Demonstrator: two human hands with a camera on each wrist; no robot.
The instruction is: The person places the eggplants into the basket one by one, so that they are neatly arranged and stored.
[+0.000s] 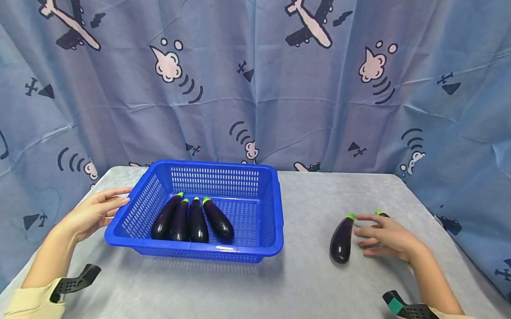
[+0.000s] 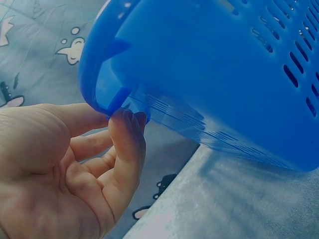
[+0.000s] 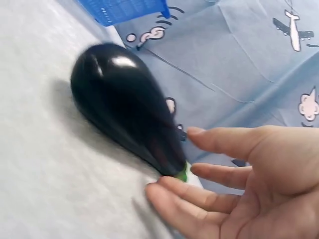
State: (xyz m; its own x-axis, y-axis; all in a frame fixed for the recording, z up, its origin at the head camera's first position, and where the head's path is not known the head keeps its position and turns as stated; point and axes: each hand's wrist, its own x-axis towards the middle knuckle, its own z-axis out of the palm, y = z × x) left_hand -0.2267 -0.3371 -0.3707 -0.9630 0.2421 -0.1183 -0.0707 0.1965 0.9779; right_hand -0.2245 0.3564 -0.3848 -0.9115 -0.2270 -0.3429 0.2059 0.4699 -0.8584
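Note:
A blue plastic basket (image 1: pixel 273 220) with slotted walls stands on the table, several dark purple eggplants (image 1: pixel 198 219) lying inside it. My left hand (image 1: pixel 93 212) pinches its left rim; in the left wrist view thumb and fingertips (image 2: pixel 124 122) meet at the rim's edge. To the right, another eggplant (image 1: pixel 342 239) lies on the tabletop with its green stem end pointing away. Beside that stem end is my right hand (image 1: pixel 388 238), its fingers spread and nothing held. The right wrist view shows those fingertips (image 3: pixel 154 191) right by the green cap of the eggplant (image 3: pixel 124 99).
One more eggplant (image 1: pixel 382 214) lies behind the right hand, mostly hidden by it. The pale grey table (image 1: pixel 308 291) has its back edge against a blue curtain (image 1: pixel 225 78) printed with airplanes. Black bands sit on both wrists, over cream sleeves.

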